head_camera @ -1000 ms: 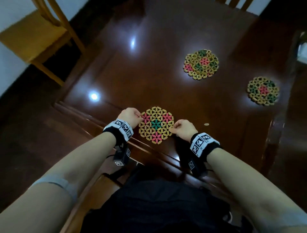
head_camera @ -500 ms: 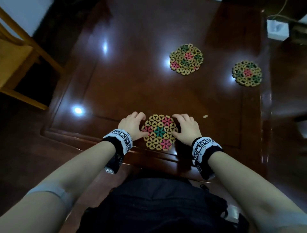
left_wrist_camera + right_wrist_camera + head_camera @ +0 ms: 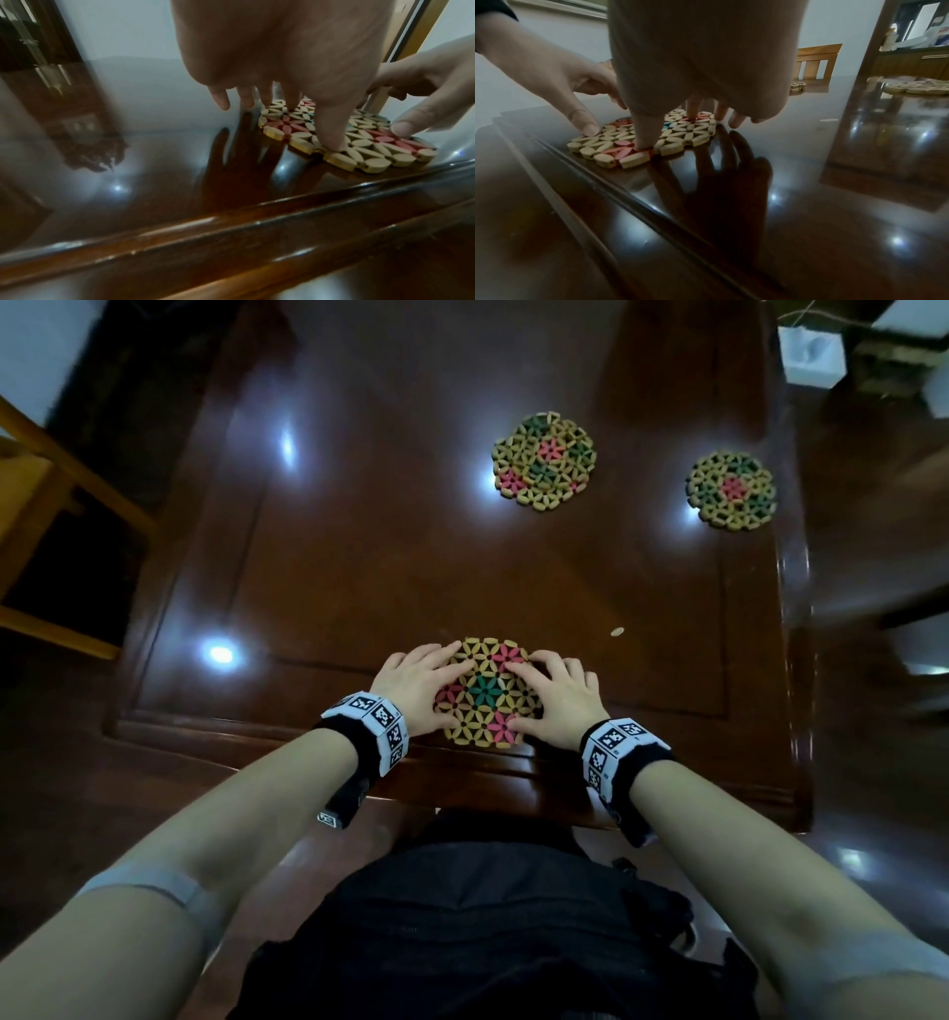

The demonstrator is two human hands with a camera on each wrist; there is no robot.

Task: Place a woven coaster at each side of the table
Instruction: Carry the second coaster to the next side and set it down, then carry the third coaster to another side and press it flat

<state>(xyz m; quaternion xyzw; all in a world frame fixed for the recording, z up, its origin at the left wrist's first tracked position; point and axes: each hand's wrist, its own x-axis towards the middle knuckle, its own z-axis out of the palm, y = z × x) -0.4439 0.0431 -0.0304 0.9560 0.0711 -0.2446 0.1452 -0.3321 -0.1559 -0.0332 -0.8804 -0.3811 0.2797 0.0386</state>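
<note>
A woven coaster (image 3: 488,693) of tan, pink and green beads lies flat near the front edge of the dark wooden table (image 3: 359,557). My left hand (image 3: 418,685) touches its left part with straight fingers and the thumb tip. My right hand (image 3: 560,690) does the same on its right part. In the left wrist view my left hand's fingertips (image 3: 331,142) rest on the coaster (image 3: 365,150). The right wrist view shows my right hand's thumb (image 3: 644,140) on the coaster (image 3: 680,132). Two more coasters lie farther off, one mid-table (image 3: 545,460) and one by the right edge (image 3: 732,491).
A wooden chair (image 3: 46,505) stands to the left of the table. A white box (image 3: 811,354) sits beyond the far right corner. A small pale speck (image 3: 618,632) lies on the table right of the hands. A raised moulding (image 3: 257,726) runs along the table's front edge.
Both hands have uncurled and come from the coaster's sides onto its top. The coaster stays near the front edge. The head view has swung to the left.
</note>
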